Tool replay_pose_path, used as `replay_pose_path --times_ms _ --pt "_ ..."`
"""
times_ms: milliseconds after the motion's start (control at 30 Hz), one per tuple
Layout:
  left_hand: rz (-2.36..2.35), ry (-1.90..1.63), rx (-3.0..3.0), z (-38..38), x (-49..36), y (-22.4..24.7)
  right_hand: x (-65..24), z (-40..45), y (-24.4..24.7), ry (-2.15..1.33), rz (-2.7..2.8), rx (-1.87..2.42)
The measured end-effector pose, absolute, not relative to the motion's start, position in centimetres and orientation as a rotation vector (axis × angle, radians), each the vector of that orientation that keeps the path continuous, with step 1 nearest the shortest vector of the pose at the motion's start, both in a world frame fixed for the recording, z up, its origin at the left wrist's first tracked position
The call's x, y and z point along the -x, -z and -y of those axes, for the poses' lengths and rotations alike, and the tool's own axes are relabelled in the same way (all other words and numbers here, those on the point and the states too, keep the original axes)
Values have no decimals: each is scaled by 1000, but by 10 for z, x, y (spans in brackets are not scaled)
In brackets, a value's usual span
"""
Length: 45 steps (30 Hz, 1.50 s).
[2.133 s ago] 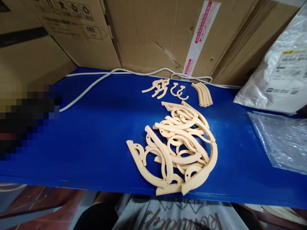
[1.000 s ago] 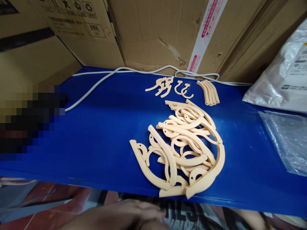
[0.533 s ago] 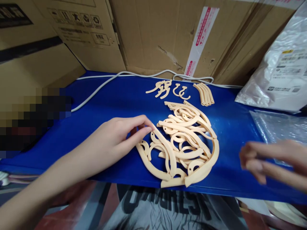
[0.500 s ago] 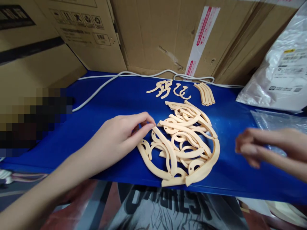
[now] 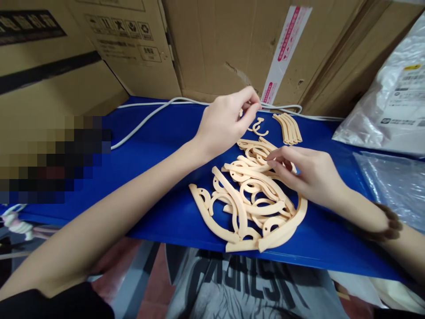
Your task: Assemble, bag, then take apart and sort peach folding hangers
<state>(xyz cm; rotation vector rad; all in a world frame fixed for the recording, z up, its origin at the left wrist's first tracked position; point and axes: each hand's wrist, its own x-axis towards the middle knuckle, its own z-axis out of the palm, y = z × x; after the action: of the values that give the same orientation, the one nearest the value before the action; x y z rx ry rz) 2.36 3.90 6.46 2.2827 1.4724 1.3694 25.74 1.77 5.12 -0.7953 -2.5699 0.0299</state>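
A heap of cream curved hanger arms [image 5: 244,212], with round eyelets and holes, lies on the blue tabletop [image 5: 159,204]. My left hand [image 5: 229,117] reaches over the back of the table with thumb and fingertips pinched. Anything in that pinch is too small to make out. Beside it lie small cream hooks [image 5: 260,129], partly covered by the hand. My right hand [image 5: 308,170] is over the upper right of the heap, its thumb and fingers closed at a curved hanger arm [image 5: 265,168]. Its palm hides part of the heap's right side.
Several slim curved strips [image 5: 288,128] lie side by side at the back. A white cable [image 5: 146,122] runs along the rear edge, before large cardboard boxes [image 5: 219,48]. On the right are a white plastic parcel [image 5: 388,102] and a clear plastic bag [image 5: 392,177].
My left hand has left the heap's left side and moved up and right to the hooks. My right hand has come in from the right onto the heap. The view has shifted slightly.
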Motion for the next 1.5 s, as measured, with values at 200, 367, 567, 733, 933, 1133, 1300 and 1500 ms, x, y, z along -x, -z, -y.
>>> replay_pose_path --times_ms 200,367,567,733,933,1133,1300,1500 --pt "-1276 -1409 -2267 -33 -11 -30 -258 -10 -51 207 2615 643" --pt "-1219 -1163 -2509 -3 12 -26 -261 -9 -54 470 2688 574" --pt "-1228 -1058 -2935 5 25 -43 -263 -8 -54 599 2703 497" --pt "-1036 -900 -3142 10 21 -47 -259 -4 -58 561 2707 485" --pt "-906 -723 -3157 14 19 -45 -255 3 -58 398 2739 551" --pt "-1057 -527 -3035 6 21 -37 -255 -1 -53 147 2744 633" --pt "-1146 -634 -2766 0 21 -27 -253 5 -49 -163 2600 805" --pt "-1033 -1128 -1893 -8 2 -31 -248 7 -57 -109 2319 900"
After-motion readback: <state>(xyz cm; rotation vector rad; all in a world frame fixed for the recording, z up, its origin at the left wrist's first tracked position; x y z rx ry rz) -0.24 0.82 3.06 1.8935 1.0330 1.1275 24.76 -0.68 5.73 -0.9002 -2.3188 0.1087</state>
